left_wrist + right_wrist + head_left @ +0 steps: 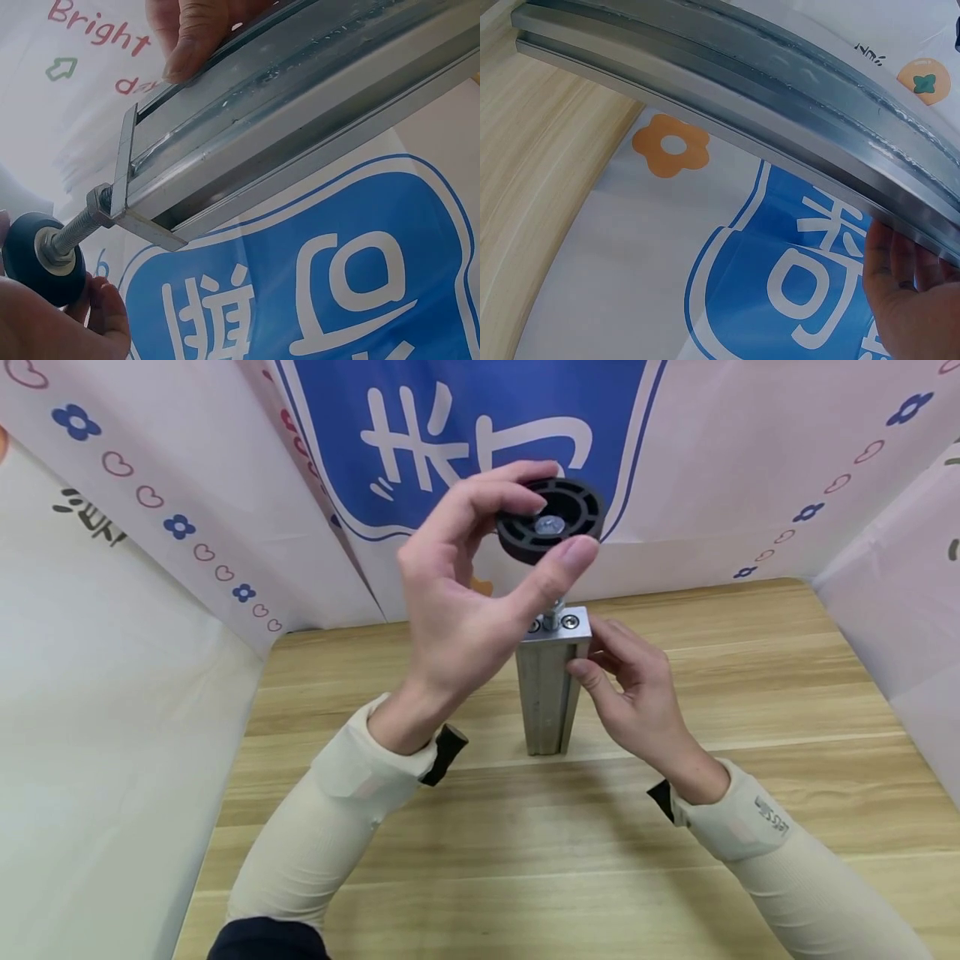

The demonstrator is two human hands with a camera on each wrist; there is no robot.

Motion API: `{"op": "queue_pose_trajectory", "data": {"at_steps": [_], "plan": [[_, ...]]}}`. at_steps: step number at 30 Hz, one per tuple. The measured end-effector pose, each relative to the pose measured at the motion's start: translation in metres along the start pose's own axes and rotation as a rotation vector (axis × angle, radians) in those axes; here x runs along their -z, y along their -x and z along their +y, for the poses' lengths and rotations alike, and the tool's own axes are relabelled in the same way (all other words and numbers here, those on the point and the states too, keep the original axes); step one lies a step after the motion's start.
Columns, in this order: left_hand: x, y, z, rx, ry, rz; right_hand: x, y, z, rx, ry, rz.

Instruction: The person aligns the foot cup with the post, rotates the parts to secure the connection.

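Observation:
An aluminium profile (549, 702) stands upright on the table, with a screwed end plate (577, 631) on top. From that plate rises a threaded stud (75, 229) with a hex nut (98, 208) against the plate. The stud carries a round black levelling foot (517, 545), whose ribbed underside faces up. My left hand (461, 602) pinches this foot by its rim between thumb and fingers. Lower on the right, my right hand (637, 685) grips the profile near its top, thumb in front and fingers behind. Its fingers (900, 262) show along the profile's edge in the right wrist view.
The wood-grain table (465, 877) is bounded behind by a white printed sheet with a blue sign (322, 402). White side sheets (112, 693) stand at left and right. A black wrist-worn piece (446, 756) projects from the left cuff.

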State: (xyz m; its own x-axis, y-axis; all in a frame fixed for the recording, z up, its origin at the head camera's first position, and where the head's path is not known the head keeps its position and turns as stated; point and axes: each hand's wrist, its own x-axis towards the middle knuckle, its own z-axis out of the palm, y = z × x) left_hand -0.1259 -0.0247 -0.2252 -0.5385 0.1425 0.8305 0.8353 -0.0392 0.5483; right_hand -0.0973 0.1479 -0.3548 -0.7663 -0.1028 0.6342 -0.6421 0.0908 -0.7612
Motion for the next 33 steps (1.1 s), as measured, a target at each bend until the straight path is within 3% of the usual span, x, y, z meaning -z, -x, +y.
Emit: {"op": "queue_pose_trajectory", "data": {"at_steps": [7,13,21,33], "plan": [[0.0000,0.0017,0.0002,0.020,0.035,-0.001,0.0006,-0.0010,-0.0022,-0.007,0.001,-0.010],[-0.0005,0.0021,-0.0016,-0.002,0.075,0.010,0.0001,-0.0012,-0.0026,0.003,-0.002,-0.008],[0.0026,0.0013,-0.0017,-0.043,0.014,-0.003,-0.0002,-0.0010,-0.0022,-0.001,0.003,-0.003],[0.0005,-0.0005,-0.0002,-0.017,-0.011,-0.002,0.0005,0.0000,0.0011,0.014,0.008,-0.008]]}}
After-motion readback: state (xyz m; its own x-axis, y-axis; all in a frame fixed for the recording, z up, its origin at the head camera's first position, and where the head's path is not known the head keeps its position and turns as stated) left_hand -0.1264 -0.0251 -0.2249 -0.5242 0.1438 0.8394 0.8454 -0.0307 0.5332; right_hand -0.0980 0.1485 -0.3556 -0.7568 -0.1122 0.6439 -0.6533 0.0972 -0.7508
